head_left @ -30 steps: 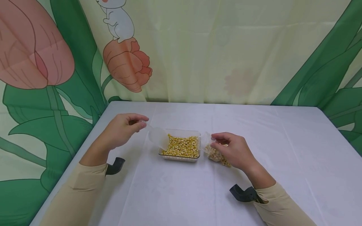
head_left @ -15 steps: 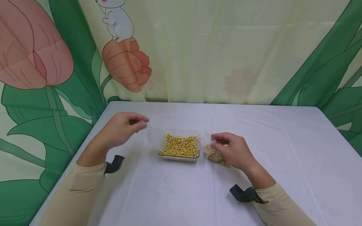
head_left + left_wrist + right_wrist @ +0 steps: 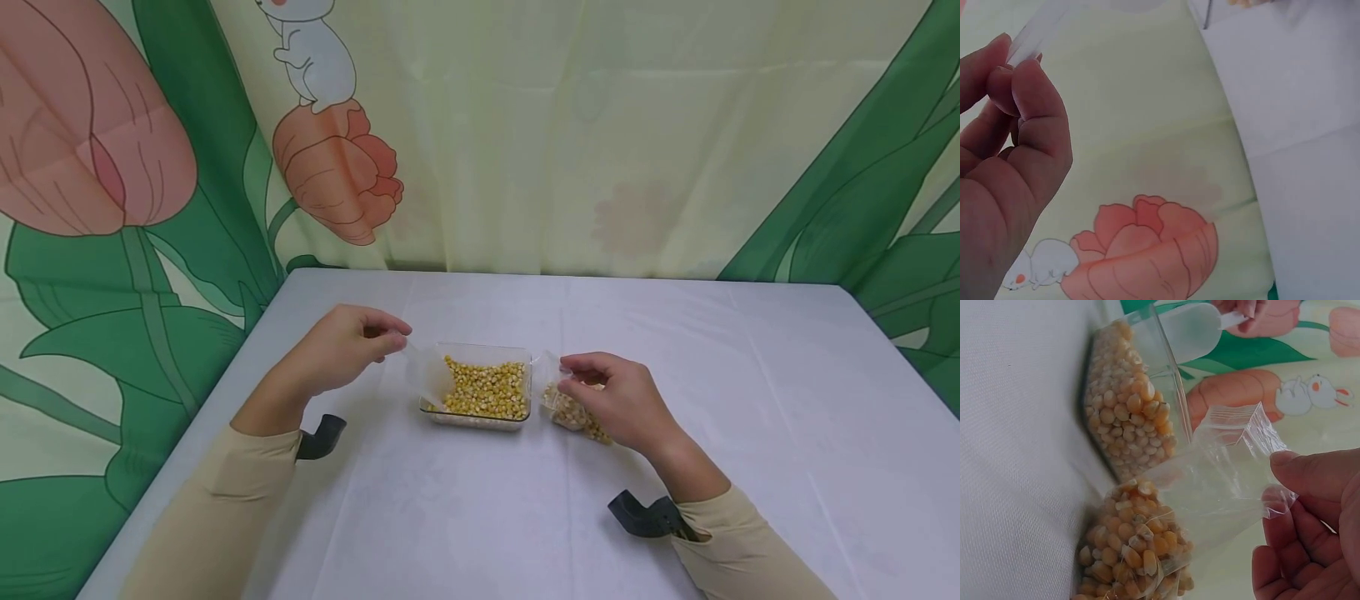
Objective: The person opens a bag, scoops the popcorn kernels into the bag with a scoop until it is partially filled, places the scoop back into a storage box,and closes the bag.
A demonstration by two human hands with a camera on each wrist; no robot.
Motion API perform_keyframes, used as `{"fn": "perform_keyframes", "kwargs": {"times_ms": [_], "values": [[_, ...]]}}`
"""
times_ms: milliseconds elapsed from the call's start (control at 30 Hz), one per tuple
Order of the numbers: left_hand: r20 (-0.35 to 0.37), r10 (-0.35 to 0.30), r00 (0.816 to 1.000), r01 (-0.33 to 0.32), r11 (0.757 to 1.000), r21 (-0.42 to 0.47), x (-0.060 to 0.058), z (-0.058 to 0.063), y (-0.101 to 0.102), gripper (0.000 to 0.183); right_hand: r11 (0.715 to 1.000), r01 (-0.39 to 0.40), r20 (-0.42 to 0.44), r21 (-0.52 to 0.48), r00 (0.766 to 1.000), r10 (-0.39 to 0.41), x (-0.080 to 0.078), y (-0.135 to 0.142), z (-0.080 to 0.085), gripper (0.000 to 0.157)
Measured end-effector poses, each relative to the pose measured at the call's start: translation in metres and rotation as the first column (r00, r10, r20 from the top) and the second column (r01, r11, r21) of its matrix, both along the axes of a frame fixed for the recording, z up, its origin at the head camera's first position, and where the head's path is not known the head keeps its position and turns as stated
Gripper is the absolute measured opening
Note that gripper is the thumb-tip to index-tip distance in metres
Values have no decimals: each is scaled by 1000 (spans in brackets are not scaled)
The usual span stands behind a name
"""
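Observation:
My left hand (image 3: 337, 350) pinches the handle of a translucent white plastic scoop (image 3: 429, 377). The scoop's bowl tilts down over the left side of a clear box (image 3: 480, 423) and overlaps the yellow corn kernels (image 3: 491, 390) inside. Just right of the box, my right hand (image 3: 626, 400) holds the mouth of a clear zip bag (image 3: 1216, 475) between thumb and fingers. Corn kernels (image 3: 1141, 544) fill the bag's lower part, which rests on the table. In the left wrist view, only the scoop's handle (image 3: 1035, 31) and a pale bit of its bowl show.
A white cloth covers the table (image 3: 465, 517). Behind it hangs a curtain (image 3: 600, 150) printed with flowers and a rabbit. Black wrist mounts (image 3: 322, 437) stick out from both beige sleeves.
The left hand drew the scoop slightly left, off the corn, then brought it back right over the box's left side. The right hand and the bag have stayed put.

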State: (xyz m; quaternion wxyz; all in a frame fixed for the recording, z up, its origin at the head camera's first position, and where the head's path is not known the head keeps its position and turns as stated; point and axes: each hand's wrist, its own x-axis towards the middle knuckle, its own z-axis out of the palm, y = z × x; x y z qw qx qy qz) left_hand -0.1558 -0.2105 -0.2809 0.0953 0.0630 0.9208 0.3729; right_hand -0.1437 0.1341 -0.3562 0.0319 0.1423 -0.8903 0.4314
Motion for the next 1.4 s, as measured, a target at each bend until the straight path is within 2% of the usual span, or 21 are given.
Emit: {"fn": "perform_keyframes", "kwargs": {"times_ms": [367,767,1200,1400], "values": [[128,45,991,-60,992,114,-6,-21,-5,30,1000,-1,4,-4,1000,1,-1,0,-1,28],[232,81,969,-117,982,149,-6,-42,-7,35,1000,-5,-1,-11,1000,5,-1,0,-3,28],[280,92,956,-135,981,137,-3,-66,-11,33,1000,-6,-5,-16,1000,6,-1,1,-3,27],[278,86,957,-132,980,150,-3,-72,-12,33,1000,-6,-4,-17,1000,6,-1,1,-4,27]]}}
